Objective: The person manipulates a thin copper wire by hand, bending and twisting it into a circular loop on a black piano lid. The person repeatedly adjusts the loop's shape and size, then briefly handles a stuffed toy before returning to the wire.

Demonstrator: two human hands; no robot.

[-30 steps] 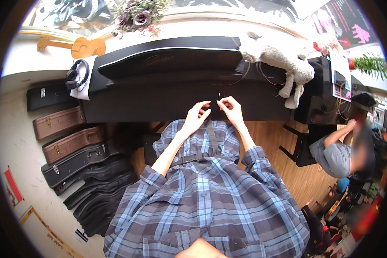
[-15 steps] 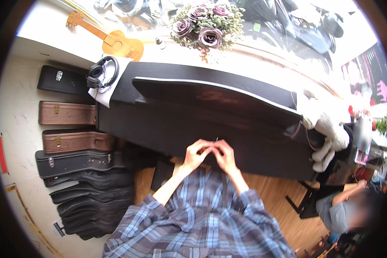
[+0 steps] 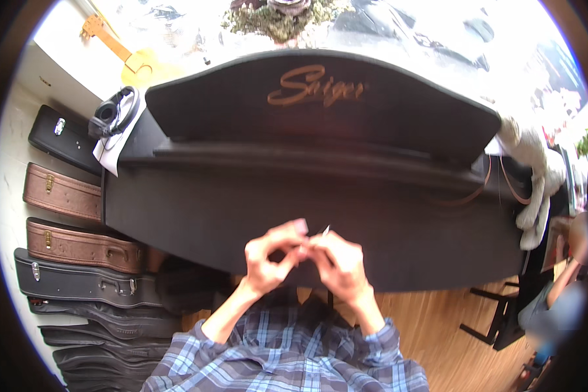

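My left hand (image 3: 265,259) and my right hand (image 3: 341,266) meet over the near part of a black flat top (image 3: 196,202). The right thumb and fingers are pinched together, and a small thin pale piece (image 3: 326,230) sticks up from them. Curled in toward the same spot, the left fingers touch or nearly touch the right fingertips. The left forefinger is raised and slightly smeared by motion. Whatever lies between the left fingertips is too small and hidden to name.
A black upright board (image 3: 398,104) stands along the back of the top. Headphones (image 3: 114,114) and a small guitar (image 3: 137,64) are at the far left. Several instrument cases (image 3: 78,189) line the left. A grey plush toy (image 3: 536,176) hangs at right, near another person's arm (image 3: 565,277).
The view has shifted, so the board's front now shows fully and the hands look larger. The left forefinger has lifted away from the pinch. The right hand still holds the small pale piece.
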